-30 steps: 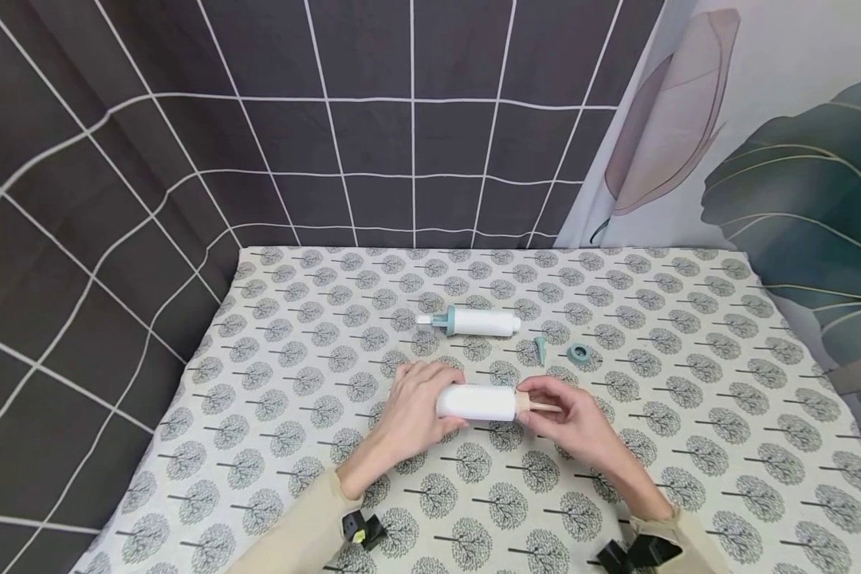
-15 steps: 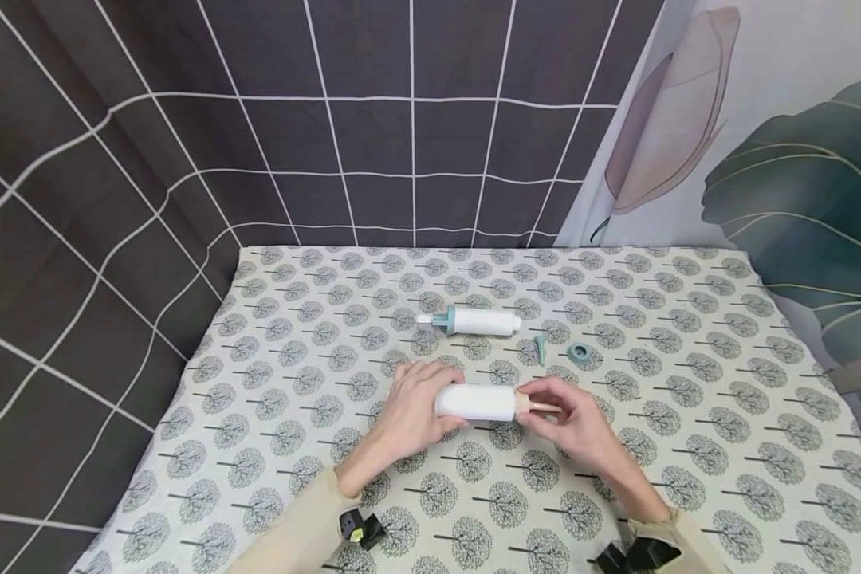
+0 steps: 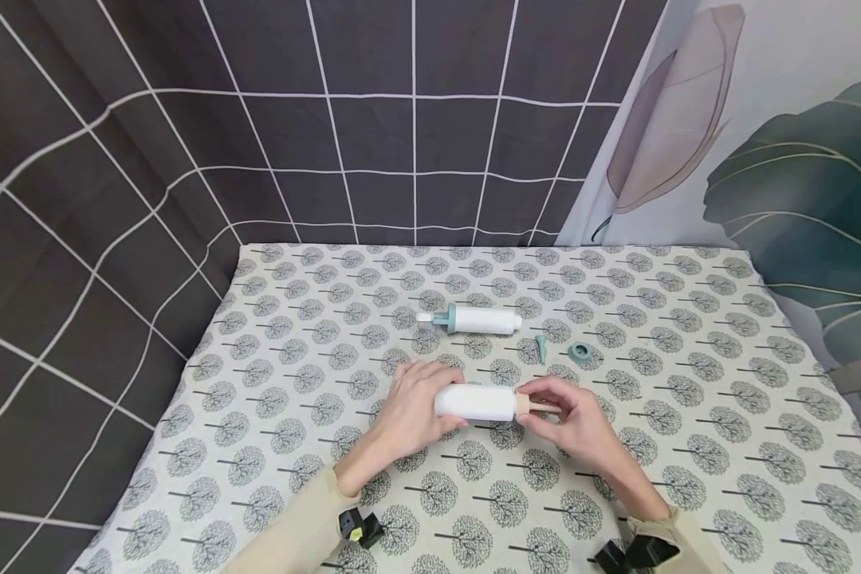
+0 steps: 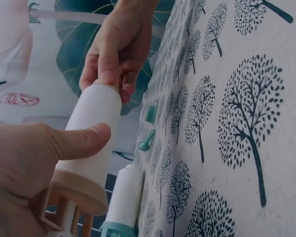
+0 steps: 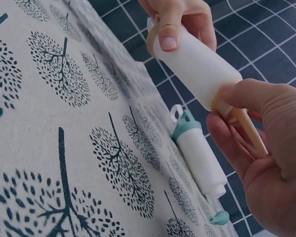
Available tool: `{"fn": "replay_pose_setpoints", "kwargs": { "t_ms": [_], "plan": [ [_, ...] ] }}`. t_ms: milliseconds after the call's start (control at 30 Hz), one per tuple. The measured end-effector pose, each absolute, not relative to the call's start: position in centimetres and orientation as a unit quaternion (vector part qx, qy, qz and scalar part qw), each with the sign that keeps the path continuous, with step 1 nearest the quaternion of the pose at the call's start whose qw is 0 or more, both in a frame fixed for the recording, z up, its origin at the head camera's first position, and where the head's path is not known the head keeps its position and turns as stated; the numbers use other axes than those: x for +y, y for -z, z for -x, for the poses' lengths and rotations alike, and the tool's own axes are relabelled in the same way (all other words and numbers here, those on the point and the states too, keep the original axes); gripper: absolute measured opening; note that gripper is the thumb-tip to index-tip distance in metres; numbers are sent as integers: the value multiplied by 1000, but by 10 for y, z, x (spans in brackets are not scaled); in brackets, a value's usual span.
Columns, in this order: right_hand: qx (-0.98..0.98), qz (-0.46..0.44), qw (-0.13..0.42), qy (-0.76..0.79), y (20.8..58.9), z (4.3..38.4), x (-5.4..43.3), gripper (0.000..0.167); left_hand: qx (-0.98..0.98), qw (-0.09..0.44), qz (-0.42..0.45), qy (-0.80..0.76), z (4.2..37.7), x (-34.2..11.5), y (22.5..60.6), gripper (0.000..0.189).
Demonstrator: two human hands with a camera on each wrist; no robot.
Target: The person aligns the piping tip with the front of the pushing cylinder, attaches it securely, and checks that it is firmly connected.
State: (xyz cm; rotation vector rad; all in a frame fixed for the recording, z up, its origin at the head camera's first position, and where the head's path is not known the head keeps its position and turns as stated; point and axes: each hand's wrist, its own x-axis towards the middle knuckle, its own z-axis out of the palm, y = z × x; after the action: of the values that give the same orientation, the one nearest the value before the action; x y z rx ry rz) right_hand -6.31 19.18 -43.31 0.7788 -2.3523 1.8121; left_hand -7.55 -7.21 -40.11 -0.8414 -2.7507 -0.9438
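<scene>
My left hand [image 3: 414,406] grips the barrel of a white syringe [image 3: 477,402], which lies crosswise in front of me. In the left wrist view a peach collar [image 4: 81,190] and ribbed plunger part show at its rear end, by my left palm. At the other end, my right hand [image 3: 570,418] pinches a peach ring cap [image 3: 522,403] with thumb and fingers. A thin peach nozzle [image 5: 249,131] sticks out of that cap toward the right palm, partly hidden by the fingers. The cap sits against the barrel; whether it is fully seated I cannot tell.
Behind the hands lies a second white syringe [image 3: 484,320] with a teal collar. To its right are a small teal nozzle [image 3: 541,349] and a teal ring cap [image 3: 579,352]. A tree-print cloth [image 3: 316,446] covers the table; dark checked curtains [image 3: 373,135] hang behind.
Almost nothing differs. Both hands keep their hold on the syringe and its cap in the same place; any finger motion is too slight to make out.
</scene>
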Motion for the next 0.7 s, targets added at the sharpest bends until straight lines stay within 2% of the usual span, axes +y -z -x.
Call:
{"fn": "replay_pose_setpoints", "kwargs": {
  "t_ms": [267,700],
  "plan": [
    [-781,-216,6,-586,432,63,192,32,-906,79,285,302,74,-72,402,50],
    [-739,-154,-89,-650,426,61,193,30,-898,103,294,311,73,-71,402,51]
  ]
}}
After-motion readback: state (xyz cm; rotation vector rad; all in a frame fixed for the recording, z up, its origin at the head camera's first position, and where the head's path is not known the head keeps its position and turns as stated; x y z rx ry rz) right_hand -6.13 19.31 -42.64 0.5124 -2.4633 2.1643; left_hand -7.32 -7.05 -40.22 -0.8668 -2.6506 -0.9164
